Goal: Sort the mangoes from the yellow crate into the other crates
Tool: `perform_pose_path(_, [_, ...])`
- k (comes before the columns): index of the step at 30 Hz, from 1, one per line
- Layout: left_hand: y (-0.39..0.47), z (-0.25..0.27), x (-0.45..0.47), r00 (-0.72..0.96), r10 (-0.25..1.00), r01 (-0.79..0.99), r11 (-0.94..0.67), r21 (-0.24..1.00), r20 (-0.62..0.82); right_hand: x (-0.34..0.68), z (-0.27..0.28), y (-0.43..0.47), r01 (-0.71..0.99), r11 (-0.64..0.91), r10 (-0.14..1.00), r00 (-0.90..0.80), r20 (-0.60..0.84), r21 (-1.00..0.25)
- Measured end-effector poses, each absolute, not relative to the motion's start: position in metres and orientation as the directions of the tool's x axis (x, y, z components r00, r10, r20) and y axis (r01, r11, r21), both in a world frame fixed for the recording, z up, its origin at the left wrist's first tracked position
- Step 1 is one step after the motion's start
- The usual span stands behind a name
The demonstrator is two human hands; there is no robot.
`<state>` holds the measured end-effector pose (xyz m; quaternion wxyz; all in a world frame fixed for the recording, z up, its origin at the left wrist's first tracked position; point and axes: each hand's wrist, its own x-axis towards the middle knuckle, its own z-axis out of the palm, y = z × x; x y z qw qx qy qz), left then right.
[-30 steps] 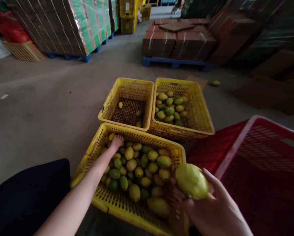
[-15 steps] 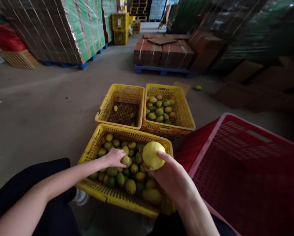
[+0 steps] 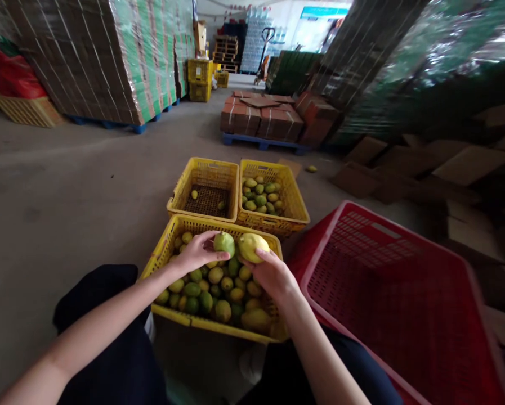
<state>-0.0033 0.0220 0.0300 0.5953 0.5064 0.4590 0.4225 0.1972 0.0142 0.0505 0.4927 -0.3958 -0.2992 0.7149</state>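
Note:
My left hand (image 3: 199, 251) is closed around a greenish lemon (image 3: 224, 244), thumb below and fingers above it. Close beside it, my right hand (image 3: 274, 273) grips a larger yellow lemon (image 3: 252, 247) with the thumb on its near side. Both fruits are held up over the front yellow crate (image 3: 184, 321). That crate is filled with many green and yellow lemons (image 3: 215, 275), some of them hidden under my hands.
Behind stand two more yellow crates: the left one (image 3: 179, 198) has a few lemons, the right one (image 3: 296, 198) a pile. A large red crate (image 3: 320, 253) is at my right. Farther off are strapped cartons (image 3: 280, 121) on a blue pallet and loose cardboard (image 3: 362, 180).
My left hand has risen from the pile with the greenish lemon, close to the yellow one. My right hand has moved slightly left and up. The view has tilted up, showing more background.

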Motion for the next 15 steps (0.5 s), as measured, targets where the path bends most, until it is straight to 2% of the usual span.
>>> perform_pose_path(4, [0.019, 0.034, -0.005, 0.241, 0.967, -0.052, 0.103, 0.993, -0.087, 0.188, 0.053, 0.01, -0.416, -0.266, 0.959, -0.209, -0.194, -0.869])
perform_pose_path(7, [0.019, 0.035, -0.012, 0.177, 0.984, -0.043, 0.024, 0.999, -0.016, 0.181, 0.053, 0.014, -0.323, -0.224, 0.967, -0.192, -0.169, -0.92])
perform_pose_path(9, [0.019, 0.037, -0.017, 0.106, 0.991, 0.016, -0.089, 0.996, 0.087, 0.176, 0.052, 0.017, -0.234, -0.14, 0.982, -0.154, -0.105, -0.962])
perform_pose_path(11, [0.018, 0.039, -0.021, 0.059, 0.968, 0.131, -0.25, 0.959, 0.245, 0.171, 0.05, 0.018, -0.146, 0.003, 0.995, -0.095, 0.017, -0.989])
perform_pose_path(15, [0.014, 0.047, -0.028, 0.081, 0.836, 0.401, -0.526, 0.75, 0.542, 0.166, 0.045, 0.017, 0.005, 0.294, 0.955, -0.042, 0.293, -0.956])
